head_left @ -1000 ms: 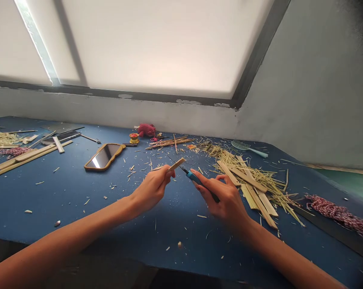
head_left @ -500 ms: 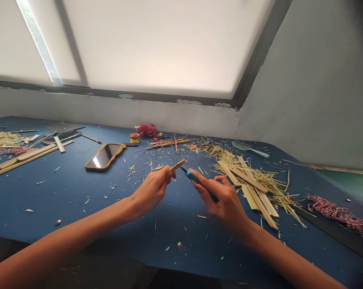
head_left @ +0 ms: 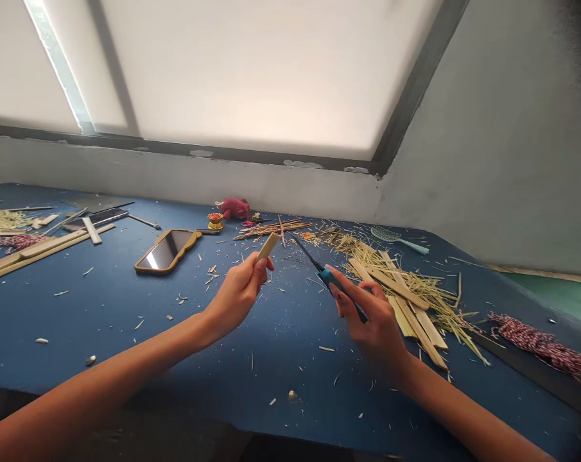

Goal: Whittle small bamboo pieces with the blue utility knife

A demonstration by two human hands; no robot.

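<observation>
Left hand [head_left: 237, 292] fingers pinch a bamboo strip [head_left: 267, 247]; right hand [head_left: 372, 317] fingers grip a blue-handled knife [head_left: 326, 273], blade apart from the strip.

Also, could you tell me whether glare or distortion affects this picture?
Head view: the window is blown out white, the phone screen mirrors glare, lens distortion splays its frame, and the left hand, bamboo strip, right hand and knife look sharp.

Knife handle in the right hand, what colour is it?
The knife handle is blue, seen best in the head view.
</observation>
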